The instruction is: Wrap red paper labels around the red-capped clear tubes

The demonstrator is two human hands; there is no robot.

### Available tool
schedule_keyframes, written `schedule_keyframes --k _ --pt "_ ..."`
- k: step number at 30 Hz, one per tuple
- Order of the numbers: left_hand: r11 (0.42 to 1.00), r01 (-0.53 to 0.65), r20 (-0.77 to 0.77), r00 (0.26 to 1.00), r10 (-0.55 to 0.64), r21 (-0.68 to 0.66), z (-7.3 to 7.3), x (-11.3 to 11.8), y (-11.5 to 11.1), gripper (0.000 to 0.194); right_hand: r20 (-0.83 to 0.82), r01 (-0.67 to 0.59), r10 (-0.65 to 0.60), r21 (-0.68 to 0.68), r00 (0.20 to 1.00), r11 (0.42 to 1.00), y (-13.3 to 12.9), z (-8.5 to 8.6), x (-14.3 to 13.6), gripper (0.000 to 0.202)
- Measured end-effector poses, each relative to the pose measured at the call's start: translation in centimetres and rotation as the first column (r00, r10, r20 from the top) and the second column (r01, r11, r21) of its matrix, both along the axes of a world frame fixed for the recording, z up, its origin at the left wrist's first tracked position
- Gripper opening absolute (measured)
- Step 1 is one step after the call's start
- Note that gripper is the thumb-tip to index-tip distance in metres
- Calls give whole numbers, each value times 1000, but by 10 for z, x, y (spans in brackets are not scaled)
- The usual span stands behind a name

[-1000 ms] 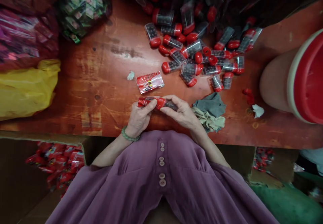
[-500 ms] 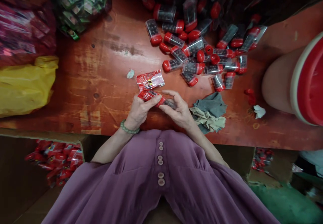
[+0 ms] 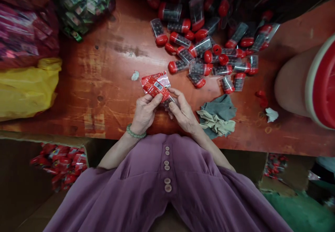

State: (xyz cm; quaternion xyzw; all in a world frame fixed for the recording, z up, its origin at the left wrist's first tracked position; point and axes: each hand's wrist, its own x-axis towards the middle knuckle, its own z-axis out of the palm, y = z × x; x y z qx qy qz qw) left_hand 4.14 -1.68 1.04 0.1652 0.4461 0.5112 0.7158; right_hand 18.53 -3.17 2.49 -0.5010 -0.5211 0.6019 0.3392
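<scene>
My left hand (image 3: 144, 112), a green bead bracelet (image 3: 135, 132) at its wrist, is closed on a red printed packet (image 3: 158, 87) with its barcode side up. My right hand (image 3: 185, 116) is closed round a clear tube of dark balls (image 3: 169, 103), largely hidden by the fingers. One end of the tube meets the packet; whether it lies inside or beneath cannot be made out. Just beyond, a second red and pink packet (image 3: 164, 75) lies flat on the table, partly covered by the held one.
Beyond my hands lies a pile of clear tubes with red caps (image 3: 201, 69). Crumpled grey cloths (image 3: 218, 111) sit right of my hands, near a red-lidded bucket (image 3: 295, 82). Bags, including a yellow one (image 3: 28, 89), stand left. Below the table edge, an open box holds red packets (image 3: 64, 164).
The red packet in my left hand has turned, so its barcode now faces up over the flat packet. My right fingers have shifted on the tube.
</scene>
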Motion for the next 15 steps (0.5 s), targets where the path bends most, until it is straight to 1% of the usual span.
schedule_keyframes --k 1,3,5,7,8,9,10,13,15 --pt "1000 -1 3 1000 1 0 -1 0 0 33 16 -41 41 -6 999 999 -1 1 3 47" --pt "1000 -1 -11 1000 1 0 -2 0 -2 33 64 -75 74 14 995 997 -5 2 9 45" --pt "1000 -5 -39 999 5 0 -4 1 -4 34 151 -69 53 104 987 992 -8 2 11 41" --pt "1000 -7 -63 998 7 1 -5 3 -6 34 240 -64 5 237 971 969 -10 0 10 39" --pt "1000 -11 -70 997 11 2 -5 4 -6 35 267 -62 -18 287 964 956 -11 -1 8 40" --pt "1000 -14 -71 997 14 1 -5 4 -6 35 269 -55 -30 304 963 951 -12 -3 7 41" --pt "1000 -19 -68 997 19 1 -4 5 -6 35 239 -38 -33 287 970 957 -11 -4 5 44" --pt "1000 -21 -66 998 21 3 -3 5 -4 33 28 11 -14 109 1000 994 -9 -10 2 50" --pt "1000 -7 -79 997 8 20 -2 3 -2 31 -71 25 -23 27 997 999 -7 -12 2 52"
